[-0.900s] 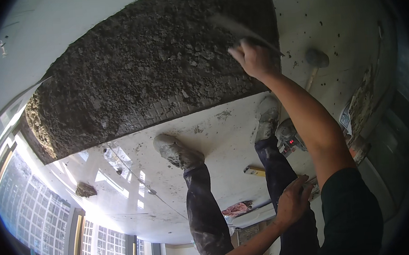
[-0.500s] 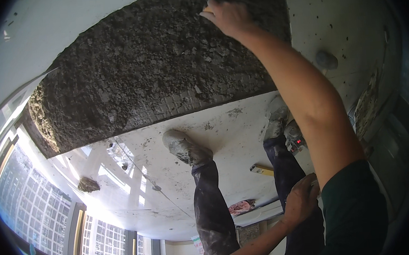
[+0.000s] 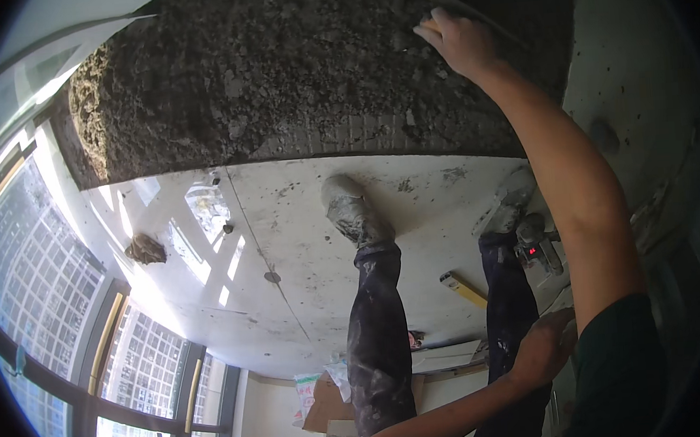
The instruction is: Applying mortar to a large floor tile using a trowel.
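Note:
My right hand (image 3: 466,46) reaches out over a dark, crumbly mortar bed (image 3: 259,79), its fingers closed round the orange handle (image 3: 431,24) of a tool that looks like a trowel. The hand hides most of this tool. Beyond my knuckles a long thin edge (image 3: 465,6) runs across the bed; I cannot tell whether it belongs to the tool. My left hand (image 3: 544,349) is low by my right leg, beside my right upper arm. Its fingers are curled, and what they grip, if anything, is hidden.
My shoes (image 3: 356,211) stand on pale floor slabs just short of the bed's edge. Near the right shoe are a yellow spirit level (image 3: 464,289) and a device with red lights (image 3: 537,250). A mortar lump (image 3: 146,249) lies left, near tall windows (image 3: 145,363). Cardboard (image 3: 328,403) lies behind me.
The whole view has shifted, showing more of the windows. My right hand, still round the orange handle, has come somewhat nearer and to the right. My left hand stays by my right leg.

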A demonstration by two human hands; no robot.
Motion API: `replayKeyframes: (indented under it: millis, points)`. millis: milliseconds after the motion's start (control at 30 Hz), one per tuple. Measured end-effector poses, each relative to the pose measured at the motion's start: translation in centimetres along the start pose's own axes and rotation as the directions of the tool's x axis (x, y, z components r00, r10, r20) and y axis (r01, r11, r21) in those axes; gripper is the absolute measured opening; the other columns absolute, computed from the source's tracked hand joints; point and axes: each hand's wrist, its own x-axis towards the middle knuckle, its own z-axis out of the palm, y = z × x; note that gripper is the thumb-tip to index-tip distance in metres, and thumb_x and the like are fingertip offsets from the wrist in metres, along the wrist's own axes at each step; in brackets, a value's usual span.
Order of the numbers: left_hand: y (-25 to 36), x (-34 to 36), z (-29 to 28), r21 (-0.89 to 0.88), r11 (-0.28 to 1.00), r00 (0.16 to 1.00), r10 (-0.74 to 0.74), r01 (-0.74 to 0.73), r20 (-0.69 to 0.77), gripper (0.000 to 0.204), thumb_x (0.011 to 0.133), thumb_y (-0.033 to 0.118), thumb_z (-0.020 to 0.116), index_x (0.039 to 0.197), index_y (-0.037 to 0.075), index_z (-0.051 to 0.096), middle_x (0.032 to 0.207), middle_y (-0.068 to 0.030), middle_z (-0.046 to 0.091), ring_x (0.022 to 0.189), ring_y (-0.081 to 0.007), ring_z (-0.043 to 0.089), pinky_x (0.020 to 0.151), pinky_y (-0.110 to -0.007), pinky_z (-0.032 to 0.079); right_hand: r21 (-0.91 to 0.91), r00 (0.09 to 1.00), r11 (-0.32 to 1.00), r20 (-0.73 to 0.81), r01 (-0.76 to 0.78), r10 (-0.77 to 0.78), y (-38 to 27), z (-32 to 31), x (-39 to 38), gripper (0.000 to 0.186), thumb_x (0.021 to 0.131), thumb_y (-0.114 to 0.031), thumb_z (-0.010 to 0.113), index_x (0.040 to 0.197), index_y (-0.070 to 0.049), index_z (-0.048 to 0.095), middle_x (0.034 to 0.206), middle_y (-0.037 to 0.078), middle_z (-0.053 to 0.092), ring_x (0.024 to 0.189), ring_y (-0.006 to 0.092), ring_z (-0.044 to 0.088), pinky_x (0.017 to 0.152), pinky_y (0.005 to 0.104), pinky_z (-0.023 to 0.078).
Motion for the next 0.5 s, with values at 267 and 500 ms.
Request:
replayKeyframes:
  millis: [267,500]
  points:
    - [-4.2,-2.4,3.0,0.126,0.988,0.99,0.073,-0.089,0.124,0.038,0.081,0.01,0.062,0.118,0.0,0.06,0.116,-0.0272,0.06,0.11,-0.0393,0.059,0.091,-0.046,0.048,0.306,0.974,0.948,0.224,-0.089,0.019,-14.5,2.5,-5.1,0.035,0.09,-0.038,0.066,0.087,-0.005,0.056,0.082,0.013,0.071,0.073,0.0361,0.068,0.061,0.0458,0.054]
    - [-4.2,-4.5,-0.3,-0.136,0.978,0.97,0.179,-0.158,0.162,0.033,0.088,0.015,0.059,0.118,0.002,0.061,0.121,-0.023,0.06,0.112,-0.0323,0.059,0.094,-0.042,0.048,0.452,0.869,0.831,0.49,-0.324,0.073,-26.4,5.7,-4.5,0.045,0.095,-0.046,0.055,0.09,-0.002,0.059,0.085,0.02,0.069,0.085,0.0423,0.066,0.072,0.0496,0.052]
